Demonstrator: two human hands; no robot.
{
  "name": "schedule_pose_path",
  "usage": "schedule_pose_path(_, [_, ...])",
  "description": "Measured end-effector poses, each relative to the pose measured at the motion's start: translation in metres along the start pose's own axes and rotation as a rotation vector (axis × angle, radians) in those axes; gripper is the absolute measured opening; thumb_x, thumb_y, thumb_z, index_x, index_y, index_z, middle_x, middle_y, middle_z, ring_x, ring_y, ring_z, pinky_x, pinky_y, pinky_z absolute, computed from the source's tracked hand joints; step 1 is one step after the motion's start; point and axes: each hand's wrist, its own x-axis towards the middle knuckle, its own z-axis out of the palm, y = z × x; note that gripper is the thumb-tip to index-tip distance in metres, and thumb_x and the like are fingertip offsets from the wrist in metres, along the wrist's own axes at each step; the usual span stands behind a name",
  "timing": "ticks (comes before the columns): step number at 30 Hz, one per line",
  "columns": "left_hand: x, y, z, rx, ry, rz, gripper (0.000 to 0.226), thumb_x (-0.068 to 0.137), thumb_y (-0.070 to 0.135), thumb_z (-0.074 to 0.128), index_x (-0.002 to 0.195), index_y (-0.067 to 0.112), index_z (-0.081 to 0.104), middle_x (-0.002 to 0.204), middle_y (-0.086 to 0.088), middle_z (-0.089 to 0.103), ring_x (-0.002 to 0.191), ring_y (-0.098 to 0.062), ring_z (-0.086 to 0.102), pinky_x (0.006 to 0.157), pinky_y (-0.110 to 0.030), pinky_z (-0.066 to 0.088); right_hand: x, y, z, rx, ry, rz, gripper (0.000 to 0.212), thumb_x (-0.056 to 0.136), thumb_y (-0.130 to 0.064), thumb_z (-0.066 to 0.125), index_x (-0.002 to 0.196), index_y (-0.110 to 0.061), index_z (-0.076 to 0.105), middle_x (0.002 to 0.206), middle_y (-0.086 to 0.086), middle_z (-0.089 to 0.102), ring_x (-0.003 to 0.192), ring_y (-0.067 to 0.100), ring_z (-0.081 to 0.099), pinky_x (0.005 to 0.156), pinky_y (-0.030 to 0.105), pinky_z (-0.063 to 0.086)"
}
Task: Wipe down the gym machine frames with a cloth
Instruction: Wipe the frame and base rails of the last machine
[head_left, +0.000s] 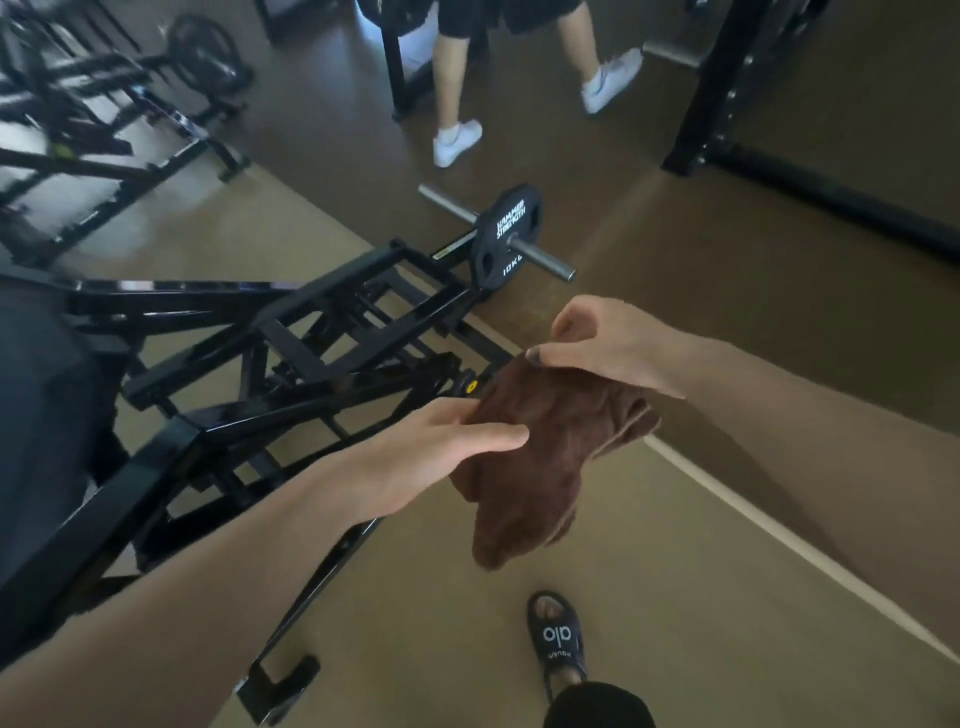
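Brown terry cloth (540, 457) is seen in the head view, held in the air between both hands, above the tan floor (675, 597) and just to the right of the black machine frame (291, 358). The left hand (441, 457) is laid against the cloth's near edge with fingers nearly straight and the thumb beneath, so the cloth is supported rather than clenched. The right hand (602, 348) pinches the upper edge between thumb and curled fingers. The cloth hangs loose and bunched, not yet touching any frame member.

The step in hand is judged to be folding or regripping. A flat, folded pad should be formed and loose corners tucked in, so nothing snags on the linkages. The weight plate (506, 236) and its sleeve should be avoided.
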Motion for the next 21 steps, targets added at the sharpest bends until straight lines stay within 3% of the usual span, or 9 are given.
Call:
schedule_pose_path(4, [-0.014,0.036,0.008,-0.274,0.102,0.008,0.049,0.085,0.037,0.067,0.128,0.013,0.064,0.121,-0.004,0.074,0.116,-0.018,0.068,0.112,-0.043,0.042,-0.014,0.014,-0.013,0.333,0.167,0.096,0.086,0.070,-0.078,0.065,0.135,-0.023,0.051,0.121,0.005,0.064,0.111,0.025,0.065,0.100,0.049,0.054])
schedule_pose_path(8, [-0.006,0.057,0.009,-0.407,0.203,0.036,0.056,0.080,0.036,0.070,0.126,0.005,0.064,0.120,-0.011,0.073,0.116,-0.022,0.068,0.112,-0.044,0.043,-0.036,0.020,-0.008,0.531,-0.063,0.299,0.063,0.094,-0.068,0.053,0.132,-0.017,0.054,0.105,0.012,0.068,0.101,0.029,0.068,0.096,0.043,0.054])
schedule_pose_path(12, [0.006,0.075,0.003,-0.351,0.231,0.068,0.060,0.082,0.038,0.078,0.132,0.009,0.062,0.122,-0.011,0.072,0.117,-0.024,0.068,0.109,-0.047,0.047,-0.039,0.013,-0.005,0.716,-0.171,0.238,0.065,0.092,-0.066,0.054,0.120,-0.009,0.069,0.098,0.016,0.075,0.099,0.033,0.071,0.107,0.042,0.047])
schedule_pose_path(17, [0.031,0.106,-0.017,-0.301,0.177,0.115,0.046,0.086,0.031,0.073,0.127,0.013,0.066,0.122,-0.009,0.073,0.119,-0.022,0.067,0.113,-0.050,0.043,0.002,0.001,-0.021,0.757,0.068,0.184,0.082,0.062,-0.082,0.072,0.119,-0.023,0.069,0.109,0.005,0.073,0.087,0.022,0.072,0.088,0.038,0.056])
schedule_pose_path(19, [0.044,0.120,-0.028,-0.294,0.180,0.121,0.034,0.092,0.027,0.068,0.122,0.013,0.068,0.118,-0.007,0.074,0.117,-0.021,0.067,0.114,-0.049,0.041,0.014,-0.001,-0.031,0.780,0.063,0.163,0.066,0.070,-0.075,0.070,0.105,-0.019,0.070,0.089,0.005,0.069,0.072,0.021,0.063,0.071,0.034,0.050])
schedule_pose_path(21, [0.057,0.133,-0.041,-0.295,0.189,0.116,0.024,0.096,0.025,0.064,0.117,0.015,0.070,0.114,-0.004,0.076,0.115,-0.019,0.068,0.115,-0.048,0.041,0.025,-0.004,-0.042,0.843,0.002,0.136,0.061,0.083,-0.066,0.065,0.103,-0.009,0.070,0.085,0.013,0.067,0.074,0.025,0.063,0.068,0.037,0.047])
